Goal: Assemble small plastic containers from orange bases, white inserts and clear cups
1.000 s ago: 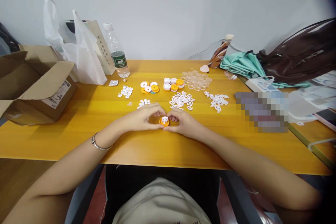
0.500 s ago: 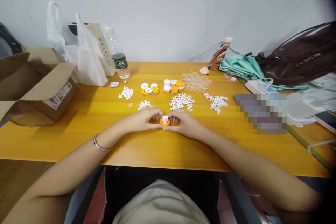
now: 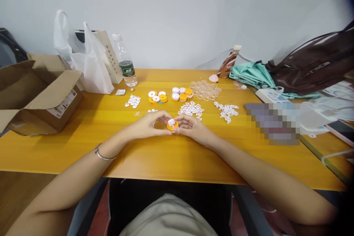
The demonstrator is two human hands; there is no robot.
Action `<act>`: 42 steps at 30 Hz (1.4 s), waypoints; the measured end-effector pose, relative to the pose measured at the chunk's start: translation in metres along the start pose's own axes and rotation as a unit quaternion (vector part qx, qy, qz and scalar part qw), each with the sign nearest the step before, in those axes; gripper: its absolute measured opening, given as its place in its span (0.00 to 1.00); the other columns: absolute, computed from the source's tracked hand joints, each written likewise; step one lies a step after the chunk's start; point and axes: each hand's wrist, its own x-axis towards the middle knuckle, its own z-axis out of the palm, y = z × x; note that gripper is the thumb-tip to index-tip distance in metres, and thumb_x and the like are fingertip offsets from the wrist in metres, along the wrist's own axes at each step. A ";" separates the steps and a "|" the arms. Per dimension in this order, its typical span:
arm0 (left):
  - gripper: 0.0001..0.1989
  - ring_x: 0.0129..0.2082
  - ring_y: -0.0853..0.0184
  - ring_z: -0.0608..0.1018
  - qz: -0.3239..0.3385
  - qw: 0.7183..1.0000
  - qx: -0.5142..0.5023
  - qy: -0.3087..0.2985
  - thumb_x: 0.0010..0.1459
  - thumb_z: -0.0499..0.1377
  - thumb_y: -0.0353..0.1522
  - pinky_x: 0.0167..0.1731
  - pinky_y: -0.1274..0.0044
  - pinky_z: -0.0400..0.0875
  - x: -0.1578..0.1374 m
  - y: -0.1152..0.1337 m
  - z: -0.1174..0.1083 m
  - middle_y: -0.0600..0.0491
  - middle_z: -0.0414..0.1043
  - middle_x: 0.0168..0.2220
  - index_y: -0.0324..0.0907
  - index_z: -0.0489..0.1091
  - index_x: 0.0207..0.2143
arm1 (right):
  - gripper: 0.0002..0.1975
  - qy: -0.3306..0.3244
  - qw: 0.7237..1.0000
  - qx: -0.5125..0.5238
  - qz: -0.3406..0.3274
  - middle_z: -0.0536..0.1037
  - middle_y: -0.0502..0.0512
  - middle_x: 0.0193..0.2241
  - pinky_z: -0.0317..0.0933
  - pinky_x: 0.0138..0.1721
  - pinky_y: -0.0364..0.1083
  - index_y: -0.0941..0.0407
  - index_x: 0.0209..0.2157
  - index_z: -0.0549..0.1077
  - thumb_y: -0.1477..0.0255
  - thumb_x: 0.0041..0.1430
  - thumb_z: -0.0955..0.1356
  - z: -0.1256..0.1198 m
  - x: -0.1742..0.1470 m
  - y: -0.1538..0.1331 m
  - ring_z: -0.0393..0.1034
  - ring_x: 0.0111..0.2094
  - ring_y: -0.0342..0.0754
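Observation:
Between my two hands is a small round orange piece (image 3: pixel 173 127) with a white openwork part (image 3: pixel 172 122) sitting in it. My left hand (image 3: pixel 151 125) grips it from the left, thumb and fingertips closed on its edge. From the other side my right hand (image 3: pixel 195 128) pinches it too, fingers curled behind. Just beyond lie a heap of white leaf-shaped openwork pieces (image 3: pixel 190 108) and a few white round pieces (image 3: pixel 152 110), partly covered by my left hand.
Farther back are orange and white rings (image 3: pixel 158 97), stacked round pieces (image 3: pixel 182 94), clear rings (image 3: pixel 205 90), white discs (image 3: pixel 132 101) and more openwork pieces (image 3: pixel 226 111). A cardboard box (image 3: pixel 55 107) and water bottle (image 3: pixel 127 64) stand left; a drink bottle (image 3: pixel 229 62) and brown bag (image 3: pixel 312 66) are right.
The orange piece with its white part has tilted and turned slightly in my fingers. My right fingers have shifted around its side. The whole view has moved a little.

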 end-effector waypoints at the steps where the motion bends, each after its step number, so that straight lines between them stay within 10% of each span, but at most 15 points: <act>1: 0.18 0.39 0.67 0.73 -0.004 1.000 -0.015 -0.002 0.50 0.62 0.37 0.39 0.74 0.69 0.001 -0.001 -0.004 0.49 0.71 0.39 0.41 0.66 0.43 | 0.18 -0.009 1.000 0.011 0.009 0.75 0.47 0.29 0.62 0.39 0.43 0.57 0.35 0.69 0.70 0.41 0.74 0.000 0.000 0.000 0.70 0.30 0.39; 7: 0.13 0.39 0.67 0.74 -0.031 0.991 0.023 0.131 0.56 0.55 0.38 0.39 0.74 0.69 0.050 -0.009 -0.027 0.47 0.73 0.40 0.38 0.70 0.39 | 0.19 -0.130 0.988 0.044 0.071 0.77 0.49 0.30 0.64 0.37 0.42 0.57 0.36 0.67 0.72 0.41 0.75 -0.003 -0.003 0.003 0.73 0.31 0.40; 17: 0.22 0.50 0.62 0.70 -0.064 0.968 0.234 0.060 0.53 0.51 0.24 0.52 0.74 0.62 0.208 -0.032 -0.015 0.43 0.65 0.54 0.33 0.64 0.52 | 0.21 -0.174 0.977 0.074 0.098 0.76 0.51 0.31 0.67 0.35 0.42 0.58 0.35 0.66 0.73 0.38 0.76 -0.005 -0.002 0.007 0.74 0.30 0.41; 25: 0.21 0.48 0.61 0.72 -0.097 0.971 0.201 0.080 0.47 0.57 0.24 0.49 0.73 0.64 0.248 -0.059 0.003 0.42 0.69 0.50 0.33 0.68 0.47 | 0.22 -0.201 0.972 0.086 0.092 0.76 0.52 0.34 0.67 0.37 0.43 0.58 0.37 0.67 0.73 0.39 0.76 -0.008 -0.002 0.007 0.74 0.31 0.41; 33: 0.14 0.42 0.66 0.74 -0.071 0.968 0.126 0.207 0.54 0.54 0.29 0.44 0.74 0.67 0.221 -0.038 -0.013 0.41 0.72 0.43 0.31 0.67 0.43 | 0.21 -0.169 0.969 0.144 0.112 0.77 0.51 0.32 0.68 0.34 0.42 0.59 0.38 0.70 0.73 0.39 0.76 -0.006 -0.005 0.002 0.74 0.29 0.42; 42: 0.12 0.35 0.68 0.75 -0.001 0.980 -0.044 0.196 0.55 0.58 0.37 0.40 0.75 0.70 0.045 0.026 -0.033 0.49 0.74 0.36 0.39 0.69 0.38 | 0.16 -0.041 0.973 0.219 0.065 0.79 0.51 0.35 0.67 0.40 0.39 0.57 0.36 0.74 0.71 0.42 0.75 -0.002 -0.002 -0.007 0.74 0.33 0.40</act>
